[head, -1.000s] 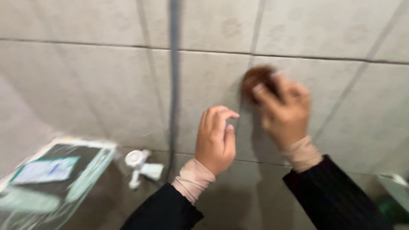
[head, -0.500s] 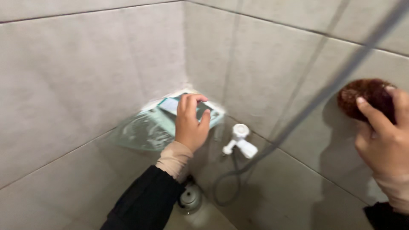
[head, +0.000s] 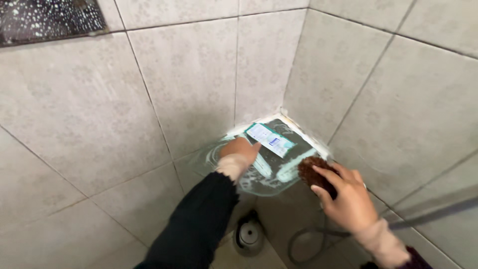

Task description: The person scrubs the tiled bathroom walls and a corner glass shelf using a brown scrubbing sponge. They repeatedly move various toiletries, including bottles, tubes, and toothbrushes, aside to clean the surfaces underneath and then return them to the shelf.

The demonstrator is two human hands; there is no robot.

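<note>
Home bathroom, shower corner: grey tiled walls [head: 189,74], glass corner shelf [head: 259,172], shower hose [head: 303,239] hanging below, round floor drain [head: 249,234] underneath.

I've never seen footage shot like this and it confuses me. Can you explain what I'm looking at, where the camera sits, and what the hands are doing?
The camera is worn on a person's head and looks down into a tiled corner, so the two arms in dark sleeves are that person's own. A glass corner shelf, streaked with white foam, is fixed between the walls. A small flat packet lies on it. The left hand rests on the shelf beside the packet. The right hand grips a brown scrubbing pad at the shelf's front edge. Below are a hose and a round floor drain.
</note>
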